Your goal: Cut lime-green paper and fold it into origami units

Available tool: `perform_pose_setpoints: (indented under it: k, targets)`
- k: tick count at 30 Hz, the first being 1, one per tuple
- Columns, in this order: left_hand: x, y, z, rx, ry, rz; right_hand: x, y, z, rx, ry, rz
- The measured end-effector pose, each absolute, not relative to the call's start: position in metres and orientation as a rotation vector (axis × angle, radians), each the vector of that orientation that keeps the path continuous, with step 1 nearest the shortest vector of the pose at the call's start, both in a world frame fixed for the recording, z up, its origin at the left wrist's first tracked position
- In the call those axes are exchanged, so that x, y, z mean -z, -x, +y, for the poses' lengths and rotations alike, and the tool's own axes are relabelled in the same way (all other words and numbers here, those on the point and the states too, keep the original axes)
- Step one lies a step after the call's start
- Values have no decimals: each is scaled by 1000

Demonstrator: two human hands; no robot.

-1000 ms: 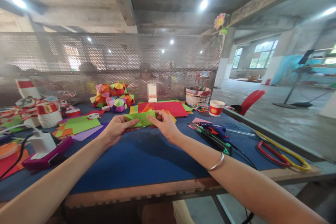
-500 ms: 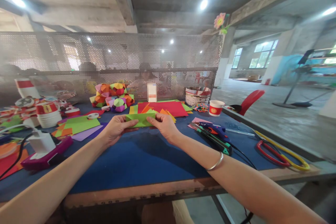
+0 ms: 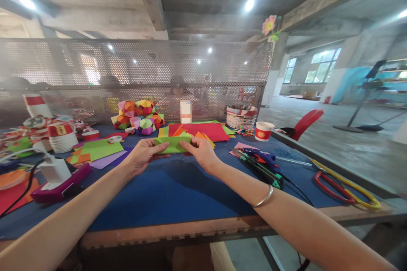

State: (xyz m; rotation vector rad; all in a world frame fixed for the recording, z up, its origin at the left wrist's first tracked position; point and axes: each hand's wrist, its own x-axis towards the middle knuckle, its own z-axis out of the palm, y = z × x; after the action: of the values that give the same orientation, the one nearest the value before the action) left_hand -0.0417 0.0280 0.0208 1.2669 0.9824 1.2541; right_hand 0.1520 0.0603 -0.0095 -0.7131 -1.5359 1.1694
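A folded piece of green paper (image 3: 174, 145) is held above the blue table top, stretched between both hands. My left hand (image 3: 143, 154) pinches its left end, thumb on the near face. At the right end my right hand (image 3: 203, 154) grips it the same way, the other fingers behind the paper. Just beyond the hands lie red paper sheets (image 3: 203, 130) with orange and yellow strips (image 3: 205, 137) on top. Left of my left hand are a green sheet (image 3: 103, 149) and a lilac sheet (image 3: 106, 160).
Folded paper balls (image 3: 140, 114), a basket (image 3: 241, 116) and a paper cup (image 3: 264, 131) stand at the back. To the right lie a green cutter (image 3: 262, 169), a glue gun (image 3: 263, 156) and scissors (image 3: 337, 186). A purple power strip (image 3: 62, 184) with a white plug sits left.
The whole view has shifted slightly, with things appearing a little further right. Both hands keep their hold on the green paper, with hardly any change in pose.
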Motion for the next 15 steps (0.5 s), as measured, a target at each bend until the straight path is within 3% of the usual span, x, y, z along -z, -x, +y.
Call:
perform_pose_setpoints:
  k: [15]
  targets:
    - [-22,41,27,-1249,-1280,995,9,-151,60,-1151,718,-1529]
